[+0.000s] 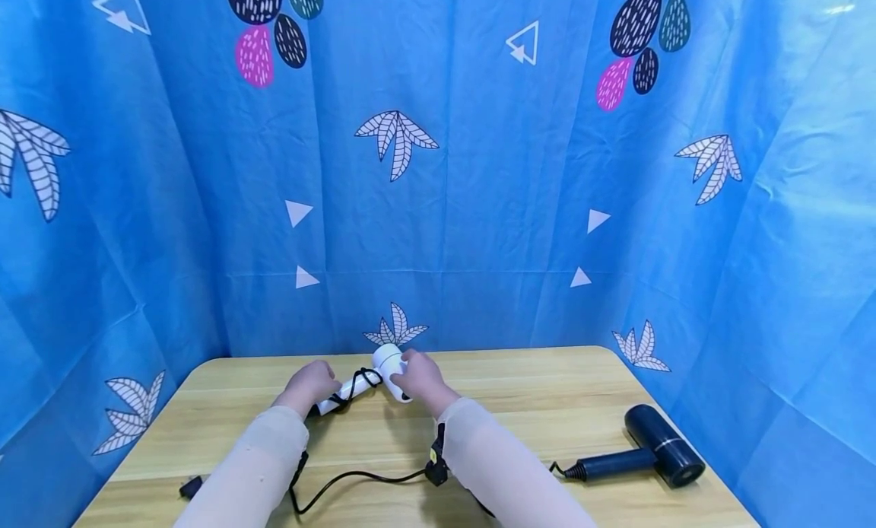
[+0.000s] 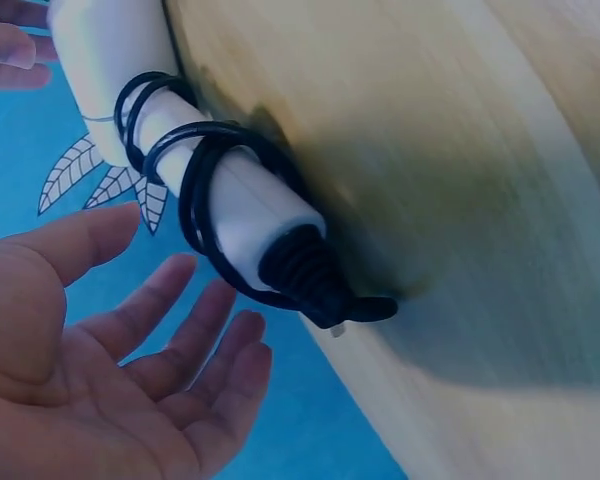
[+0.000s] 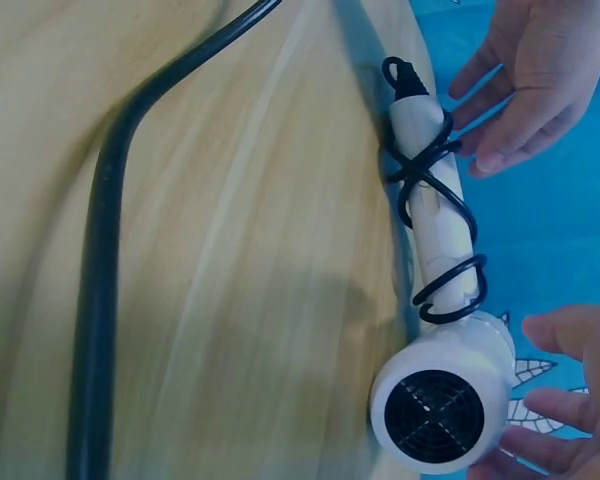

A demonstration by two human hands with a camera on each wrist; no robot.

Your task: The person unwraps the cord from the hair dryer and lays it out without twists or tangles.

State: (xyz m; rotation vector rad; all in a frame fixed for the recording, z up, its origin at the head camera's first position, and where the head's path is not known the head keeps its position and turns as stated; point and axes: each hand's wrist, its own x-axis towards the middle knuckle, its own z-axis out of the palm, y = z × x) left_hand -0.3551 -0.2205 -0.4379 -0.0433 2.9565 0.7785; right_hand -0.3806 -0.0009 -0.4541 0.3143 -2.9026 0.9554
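A white hair dryer lies near the table's far edge, a black cord wound round its handle. Its round black grille shows in the right wrist view. My left hand is beside the handle's end, palm turned up and fingers spread apart from it, as the left wrist view shows. At the dryer's barrel is my right hand, thumb and fingers extended, with the lower fingertips right at the barrel's edge.
A dark blue hair dryer lies on the wooden table at the right. Between my forearms runs a black cable. A black plug lies at the near left. Blue patterned curtains surround the table's back and sides.
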